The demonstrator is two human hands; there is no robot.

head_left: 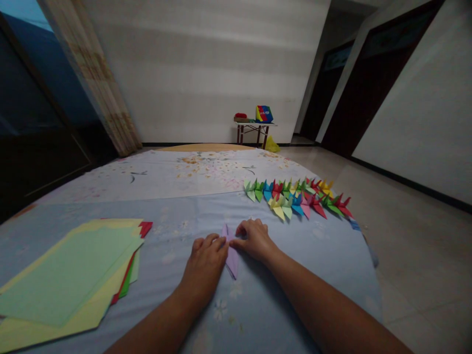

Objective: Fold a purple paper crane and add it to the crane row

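A small folded piece of purple paper (232,258) lies on the light blue cloth (295,275) between my two hands. My left hand (204,263) has its fingers curled and presses on the paper's left edge. On the right side, my right hand (254,239) pinches the paper near its upper tip. Both forearms reach in from the bottom of the view.
A stack of green, yellow and red paper sheets (70,275) lies at the left. Two rows of several coloured folded paper cranes (297,196) sit at the right rear. A small table (254,129) with a colourful box stands by the far wall. Tiled floor lies to the right.
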